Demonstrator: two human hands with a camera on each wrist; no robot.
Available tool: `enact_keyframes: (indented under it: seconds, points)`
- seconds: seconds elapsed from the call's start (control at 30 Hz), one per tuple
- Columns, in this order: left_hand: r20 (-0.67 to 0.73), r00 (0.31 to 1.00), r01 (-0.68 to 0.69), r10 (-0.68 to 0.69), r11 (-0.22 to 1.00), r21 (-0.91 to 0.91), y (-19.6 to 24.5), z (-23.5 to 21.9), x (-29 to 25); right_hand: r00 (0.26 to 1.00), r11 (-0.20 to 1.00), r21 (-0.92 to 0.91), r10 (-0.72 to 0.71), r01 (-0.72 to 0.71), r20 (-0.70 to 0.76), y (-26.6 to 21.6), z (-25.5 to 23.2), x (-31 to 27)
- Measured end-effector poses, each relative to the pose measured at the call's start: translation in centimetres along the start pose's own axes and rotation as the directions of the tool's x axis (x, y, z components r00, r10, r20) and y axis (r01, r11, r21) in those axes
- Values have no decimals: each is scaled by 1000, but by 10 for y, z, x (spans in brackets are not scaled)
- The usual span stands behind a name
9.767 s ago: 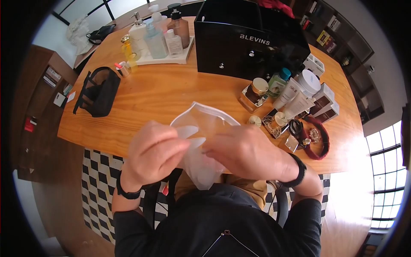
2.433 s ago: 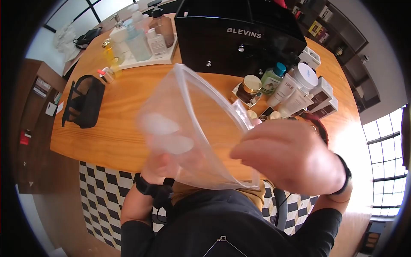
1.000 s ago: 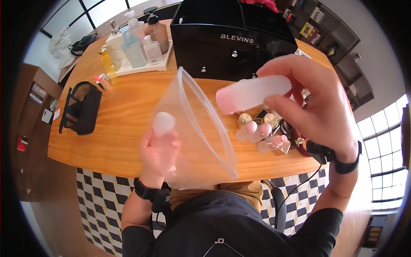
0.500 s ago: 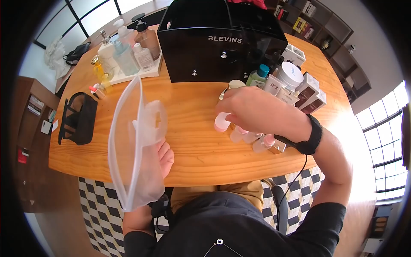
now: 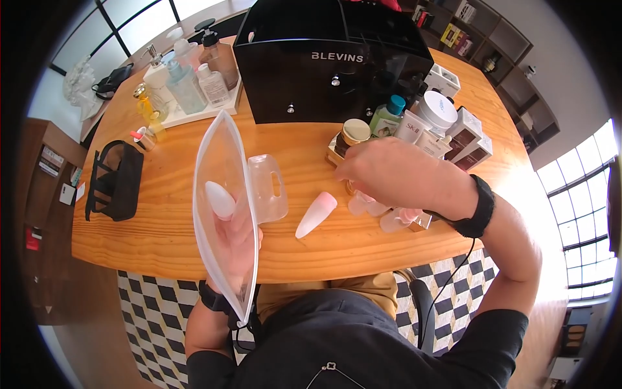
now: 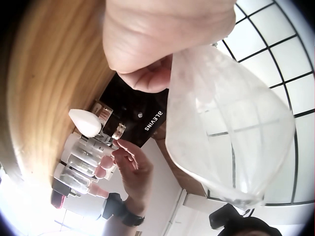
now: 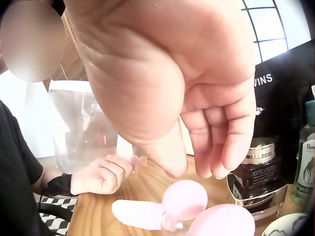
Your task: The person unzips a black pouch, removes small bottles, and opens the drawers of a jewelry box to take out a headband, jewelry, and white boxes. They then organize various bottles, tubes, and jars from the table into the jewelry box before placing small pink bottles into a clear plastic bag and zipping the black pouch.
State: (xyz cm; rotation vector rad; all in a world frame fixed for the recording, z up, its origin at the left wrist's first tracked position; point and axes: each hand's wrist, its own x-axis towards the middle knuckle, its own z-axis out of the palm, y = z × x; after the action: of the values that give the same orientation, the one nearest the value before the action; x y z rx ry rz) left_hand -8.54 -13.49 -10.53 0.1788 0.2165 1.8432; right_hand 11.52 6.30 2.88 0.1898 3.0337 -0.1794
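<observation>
Head view: the left hand (image 5: 236,236) grips a clear zip pouch (image 5: 223,207) upright above the near edge of the wooden worktop (image 5: 175,194), mouth open, one white travel bottle (image 5: 219,199) inside. Just right of it a pink-capped travel bottle (image 5: 316,214) lies loose on the worktop. The right hand (image 5: 389,175), fingers loosely curled and holding nothing, hovers over several more pink-capped bottles (image 5: 372,206). Beyond stand a gold-lidded jar (image 5: 353,133) and a black organiser box (image 5: 330,61).

Your bare bench (image 5: 181,194) lies open leftward; crowded cosmetics (image 5: 414,129) and the black organizer (image 5: 330,65) block right and ahead.
</observation>
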Motion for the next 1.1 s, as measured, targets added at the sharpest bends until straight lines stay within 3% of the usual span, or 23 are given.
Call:
enact_keyframes:
  seconds: [0.07,0.27,0.37,0.47,0.53,0.7,0.8,0.9,1.0,1.1]
  points:
    - [-18,1000,-2,3,999,51,1,2,-2,991,996,-6,89,-88,100,-8,-10,-2]
    - [-61,997,-36,43,994,103,-3,11,-5,994,971,-222,-99,88,-42,-41,-38,-28]
    - [-25,998,-46,50,988,146,-2,10,-4,993,967,-229,-115,114,10,-73,-39,-40]
    - [-2,998,-56,58,985,165,-2,10,-5,974,845,-492,-133,209,186,-89,-26,-44]
    - [-4,999,-53,54,989,135,-1,11,-4,962,830,-497,-163,253,218,-90,-16,-36]
    - [-56,991,-113,118,990,83,-3,12,-3,940,943,-83,-329,322,-87,-56,12,20]
    - [-96,984,-134,152,977,165,-6,20,-8,958,953,-152,-241,264,155,-62,3,55]
    - [39,991,-131,128,989,64,-1,9,0,930,947,-242,-119,211,347,-76,2,72]
    - [-178,979,-115,100,991,-74,-1,23,-2,956,958,-186,-173,219,235,-74,31,84]
    - [-120,989,-90,84,995,-45,0,19,-2,967,962,-131,-226,241,120,-67,67,96]
